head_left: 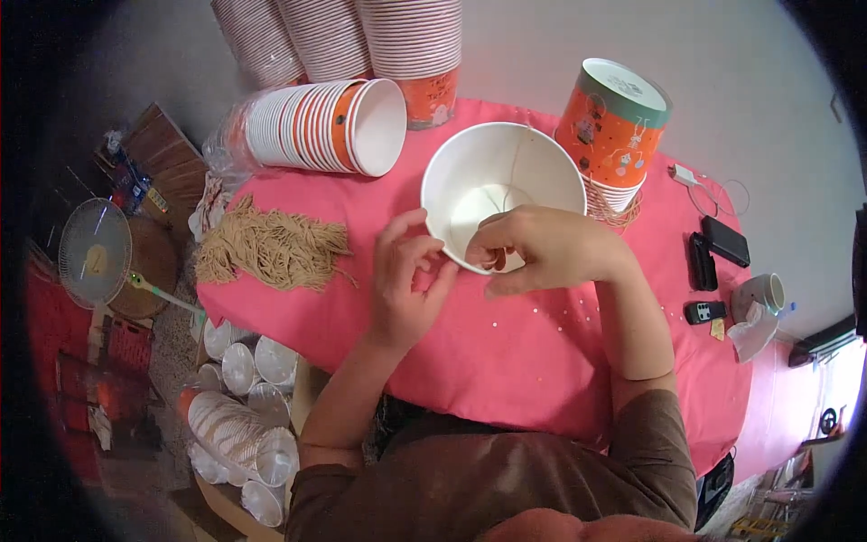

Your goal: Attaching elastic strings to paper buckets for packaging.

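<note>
In the head view, the person's left hand (402, 289) is loosely spread, thumb and fingers well parted, the fingertips at the left rim of a white bucket (461, 176). The right hand (564, 242) reaches over the near rim with its fingers curled down inside; I can't tell from here whether they're gripping anything. The bucket sits mouth up on the pink-covered tabletop (488, 361), just beyond both hands, and a thin cord (513, 167) runs down its inside from the far rim. The right hand hides part of the near rim and the bucket's floor. Left of the hands lies a bundle of tan cords (275, 246); behind it, a stack of buckets (302, 126) rests on its side. Just right of the white bucket, an orange-and-green bucket (607, 131) stands upside down, and a black case (725, 240) lies further right.
</note>
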Tool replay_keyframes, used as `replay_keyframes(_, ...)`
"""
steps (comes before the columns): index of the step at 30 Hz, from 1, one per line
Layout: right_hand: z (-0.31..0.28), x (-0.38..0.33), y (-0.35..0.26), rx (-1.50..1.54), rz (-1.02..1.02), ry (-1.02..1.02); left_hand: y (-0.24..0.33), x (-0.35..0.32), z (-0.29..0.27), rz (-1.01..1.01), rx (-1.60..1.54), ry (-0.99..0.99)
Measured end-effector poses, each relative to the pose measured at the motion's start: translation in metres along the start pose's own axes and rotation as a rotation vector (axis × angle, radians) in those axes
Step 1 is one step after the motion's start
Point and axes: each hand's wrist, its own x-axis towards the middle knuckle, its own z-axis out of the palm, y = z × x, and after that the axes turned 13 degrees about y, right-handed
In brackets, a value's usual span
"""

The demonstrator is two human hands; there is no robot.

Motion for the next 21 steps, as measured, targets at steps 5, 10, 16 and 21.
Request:
replay_keyframes(5,0.005,0.001,0.005,0.032,0.006,0.102,0.002,0.001,0.0,-0.03,-0.107,0.01)
replay_keyframes(10,0.006,0.004,0.006,0.04,-0.005,0.168,0.005,-0.003,0.007,-0.196,-0.137,-0.032)
replay_keyframes(16,0.004,0.004,0.004,-0.007,-0.014,0.195,0.007,0.0,0.015,-0.213,-0.136,-0.032)
replay_keyframes(21,-0.002,0.0,-0.001,-0.045,0.156,0.233,0.003,0.005,0.004,-0.285,-0.202,0.031)
